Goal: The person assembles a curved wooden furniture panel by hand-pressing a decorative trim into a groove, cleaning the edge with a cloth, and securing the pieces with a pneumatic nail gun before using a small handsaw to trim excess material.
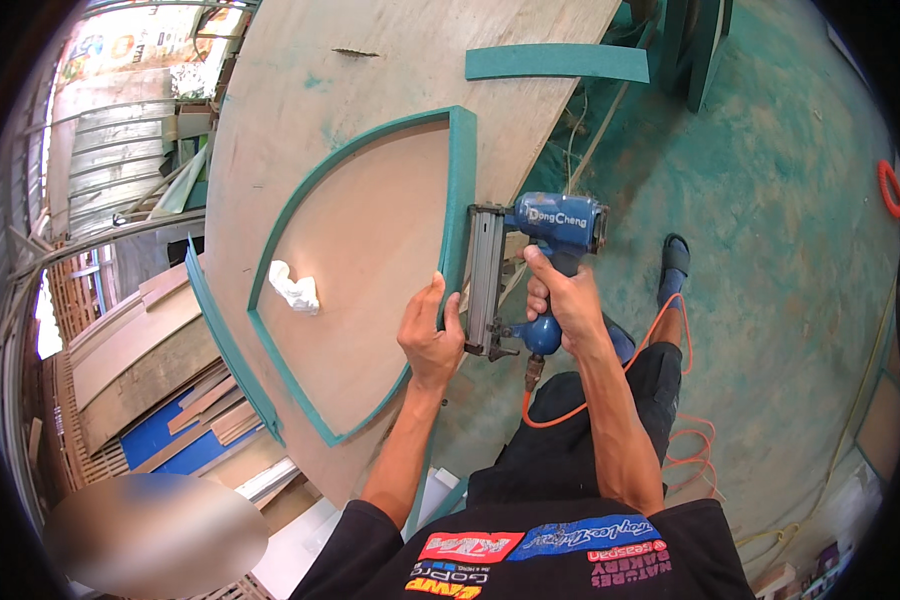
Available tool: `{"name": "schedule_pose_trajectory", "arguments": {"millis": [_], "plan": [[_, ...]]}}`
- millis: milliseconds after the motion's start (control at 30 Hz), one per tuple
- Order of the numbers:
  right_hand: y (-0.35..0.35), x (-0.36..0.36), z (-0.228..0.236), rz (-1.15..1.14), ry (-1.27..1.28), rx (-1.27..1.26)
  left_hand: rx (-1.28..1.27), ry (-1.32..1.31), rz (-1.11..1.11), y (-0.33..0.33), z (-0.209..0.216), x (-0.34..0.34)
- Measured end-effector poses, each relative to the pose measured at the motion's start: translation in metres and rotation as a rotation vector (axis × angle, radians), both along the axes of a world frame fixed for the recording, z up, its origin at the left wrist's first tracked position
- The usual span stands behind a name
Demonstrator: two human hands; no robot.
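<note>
My right hand (568,300) is closed around the handle of a blue pneumatic nail gun (558,222). The gun's long metal nose side (486,270) lies against or right beside the straight right edge of a green curved-sided frame (460,165). At that same edge, my left hand (432,338) pinches the frame's rim between thumb and fingers, just left of the gun. The frame lies on a pale plywood tabletop (300,60). A crumpled white piece of paper or cloth (294,288) rests inside it. Where the gun's tip meets the rim is hard to make out.
An orange air hose (560,420) loops from the gun past my leg to the floor. A loose curved green strip (557,63) lies on the far table edge. More green strips (232,345) lean at the left, beside stacked boards (150,345). A red-orange object (892,195) is at far right.
</note>
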State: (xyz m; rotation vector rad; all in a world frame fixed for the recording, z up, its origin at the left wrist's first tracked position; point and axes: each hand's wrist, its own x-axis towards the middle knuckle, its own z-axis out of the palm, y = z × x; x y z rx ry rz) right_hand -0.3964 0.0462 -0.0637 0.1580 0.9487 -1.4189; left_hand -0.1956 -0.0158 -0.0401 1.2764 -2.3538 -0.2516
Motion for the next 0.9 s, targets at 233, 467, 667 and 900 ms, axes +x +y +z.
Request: {"name": "schedule_pose_trajectory", "arguments": {"millis": [233, 467, 667, 900], "plan": [[0.004, 0.002, -0.005, 0.006, -0.008, -0.015, -0.009, -0.084, 0.017, 0.021, 0.012, 0.015], [0.010, 0.008, 0.003, -0.024, 0.015, -0.038, -0.052, -0.067, 0.100, 0.031, 0.014, 0.020], [0.016, 0.018, 0.008, -0.062, 0.010, -0.016, -0.114, -0.045, 0.070, 0.024, 0.015, 0.017], [0.019, 0.020, 0.013, -0.065, 0.020, -0.003, -0.136, -0.018, 0.054, 0.025, 0.011, 0.021]]}}
